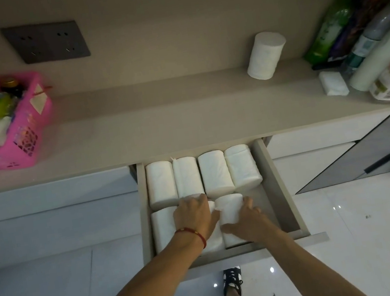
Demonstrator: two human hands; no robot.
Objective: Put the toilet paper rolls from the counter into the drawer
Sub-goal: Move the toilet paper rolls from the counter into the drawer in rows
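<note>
Drawer (279,185): back row of four rolls, front row filling.
Left hand (195,215): flat on a front roll.
Right hand (243,217): grip closed on newest roll (230,209).
Left: one roll (265,55) on the surface, 1 o'clock.

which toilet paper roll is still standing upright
The lone roll on the counter near the bottles; every roll in the drawer lies on its side.

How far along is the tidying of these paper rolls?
Mostly done. Four rolls fill the drawer's back row. Both hands, left hand and right hand, are settling a front-row roll beside others. One upright roll remains on the counter.
</note>
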